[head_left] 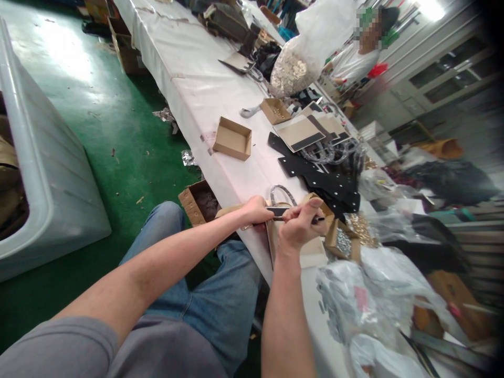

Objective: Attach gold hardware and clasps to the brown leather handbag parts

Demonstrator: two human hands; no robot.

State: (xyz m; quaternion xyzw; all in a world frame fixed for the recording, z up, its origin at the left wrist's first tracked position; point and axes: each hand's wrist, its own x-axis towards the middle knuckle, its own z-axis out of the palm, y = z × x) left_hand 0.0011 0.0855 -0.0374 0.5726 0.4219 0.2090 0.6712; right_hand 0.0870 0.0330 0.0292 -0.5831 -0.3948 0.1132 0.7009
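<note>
My left hand [258, 211] is closed on the edge of a beige piece at the table's front edge, beside a small black strip [277, 211]. Wrapped in a fist, my right hand [302, 223] grips a thin tool with a dark end [318, 219]; its kind is not clear. Its other end points toward the strip and my left fingers. Just behind the hands stands a grey, curved handle loop [284, 189]. Under my right wrist lies a flat beige panel [314, 253]. A small box of silvery metal pieces [343, 241] is right of my right hand.
An open cardboard box [233, 139] sits farther along the white table [189, 84]. Black strips with studs [323, 178] and beige panels [301, 132] lie behind. Plastic bags [354, 294] crowd the right. A large pale bin [59, 173] stands left; a person [356, 63] is across the table.
</note>
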